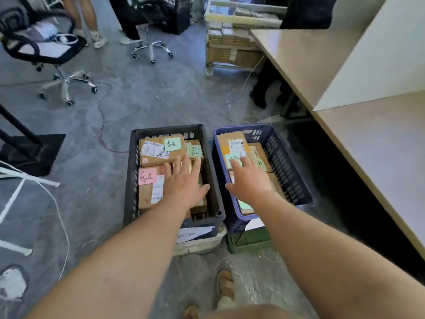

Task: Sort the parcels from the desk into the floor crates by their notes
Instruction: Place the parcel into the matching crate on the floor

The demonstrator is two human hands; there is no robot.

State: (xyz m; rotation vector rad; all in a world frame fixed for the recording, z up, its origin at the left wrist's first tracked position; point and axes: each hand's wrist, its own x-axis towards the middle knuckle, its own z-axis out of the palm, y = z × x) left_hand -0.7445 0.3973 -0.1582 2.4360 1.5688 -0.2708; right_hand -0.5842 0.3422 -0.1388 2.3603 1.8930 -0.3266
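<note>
Two crates stand side by side on the floor: a black crate [131,176] on the left and a blue crate [287,162] on the right. Both hold brown cardboard parcels with sticky notes. In the black crate a parcel [156,155] carries a green note [172,143], and another has a pink note [147,176]. My left hand [184,180] hovers flat over the black crate's parcels, fingers spread. My right hand [249,178] hovers over the blue crate, fingers apart above a parcel [232,143] with a green note. Neither hand holds anything.
A desk [379,146] runs along the right, with a white divider panel [372,56]. Two office chairs [46,49] and people's legs are at the back left. A cart of stacked boxes [230,42] stands at the back. Cables cross the floor. A green crate [248,240] sits under the blue one.
</note>
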